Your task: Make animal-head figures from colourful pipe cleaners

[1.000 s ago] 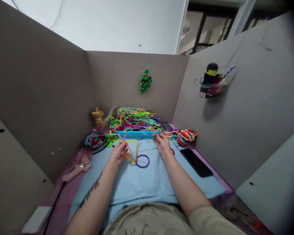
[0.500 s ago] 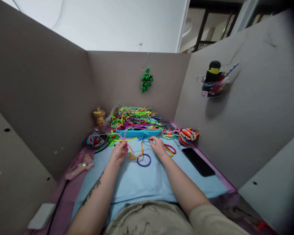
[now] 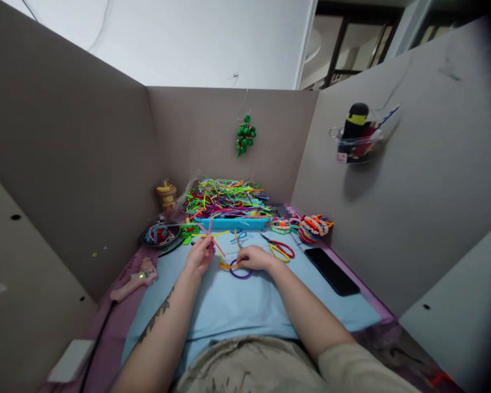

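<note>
A light blue mat point(image 3: 237, 305) covers the bench, a blue tray point(image 3: 231, 222) heaped with pipe cleaners at its far edge. The left hand point(image 3: 198, 255), grip pinched shut, holds pink and yellow pipe cleaners point(image 3: 213, 240). The right hand point(image 3: 254, 257) grips closed on the orange pipe cleaner point(image 3: 226, 265), touching the purple ring point(image 3: 240, 272) mid-mat

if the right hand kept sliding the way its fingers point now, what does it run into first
The right hand points leftward over the blue mat, fingertips at the orange pipe cleaner and purple ring. Beyond those, probably the left hand; depth is unclear.
</note>
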`<action>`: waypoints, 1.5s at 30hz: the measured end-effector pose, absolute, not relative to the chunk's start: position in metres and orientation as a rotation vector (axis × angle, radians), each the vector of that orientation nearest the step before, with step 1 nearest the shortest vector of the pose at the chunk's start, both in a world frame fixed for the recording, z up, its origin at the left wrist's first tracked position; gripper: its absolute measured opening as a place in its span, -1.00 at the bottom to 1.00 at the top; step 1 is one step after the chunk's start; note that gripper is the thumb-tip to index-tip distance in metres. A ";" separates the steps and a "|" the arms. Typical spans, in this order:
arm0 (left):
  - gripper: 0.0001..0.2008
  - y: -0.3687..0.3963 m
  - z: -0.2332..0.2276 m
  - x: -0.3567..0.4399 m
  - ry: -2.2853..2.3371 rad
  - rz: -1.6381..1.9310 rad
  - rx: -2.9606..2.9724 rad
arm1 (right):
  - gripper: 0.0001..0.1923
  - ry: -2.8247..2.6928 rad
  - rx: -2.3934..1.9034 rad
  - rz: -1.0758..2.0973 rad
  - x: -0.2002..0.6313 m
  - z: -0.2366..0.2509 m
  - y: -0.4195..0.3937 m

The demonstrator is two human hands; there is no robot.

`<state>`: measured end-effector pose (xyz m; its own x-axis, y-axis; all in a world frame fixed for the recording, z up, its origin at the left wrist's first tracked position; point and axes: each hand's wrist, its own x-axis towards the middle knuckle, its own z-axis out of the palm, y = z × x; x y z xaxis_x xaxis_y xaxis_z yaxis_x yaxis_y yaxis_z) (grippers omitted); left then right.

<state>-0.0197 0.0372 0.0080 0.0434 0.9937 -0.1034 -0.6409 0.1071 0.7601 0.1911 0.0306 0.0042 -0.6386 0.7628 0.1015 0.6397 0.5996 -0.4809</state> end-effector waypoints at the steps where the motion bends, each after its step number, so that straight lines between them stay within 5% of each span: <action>1: -0.80 0.037 0.008 -0.020 0.736 1.374 0.610 | -0.89 -2.523 -1.164 0.579 0.191 0.002 0.032; 8: -0.76 0.038 0.008 -0.019 0.745 1.383 0.649 | -0.82 -2.067 -1.280 0.191 0.164 -0.011 0.044; 13: -0.70 0.036 0.010 -0.018 0.812 1.378 0.709 | -0.73 -1.888 -1.331 0.317 0.152 -0.017 0.054; 24: -0.72 0.036 0.003 -0.014 1.141 1.435 1.166 | -0.71 -1.244 -1.240 0.103 0.254 0.005 0.053; 31: -0.90 0.009 0.015 -0.009 1.097 1.751 1.756 | -0.70 -1.669 -1.098 0.437 0.223 0.017 0.041; 36: -0.88 -0.006 0.011 -0.010 1.066 1.844 1.985 | -0.43 -1.468 -0.855 1.113 0.192 0.027 0.023; 40: -0.86 -0.010 0.010 -0.011 1.061 1.801 2.208 | -0.41 -1.435 -0.832 1.520 0.186 0.028 0.014; 45: -0.88 -0.007 0.014 -0.007 1.043 1.730 2.122 | -0.51 -1.366 -0.921 1.359 0.185 0.025 0.012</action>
<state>-0.0069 -0.0067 0.0139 0.0594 0.6340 0.7710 0.3856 -0.7270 0.5681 0.1850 0.0123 0.0254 -0.2500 0.9609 0.1188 -0.1140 0.0926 -0.9892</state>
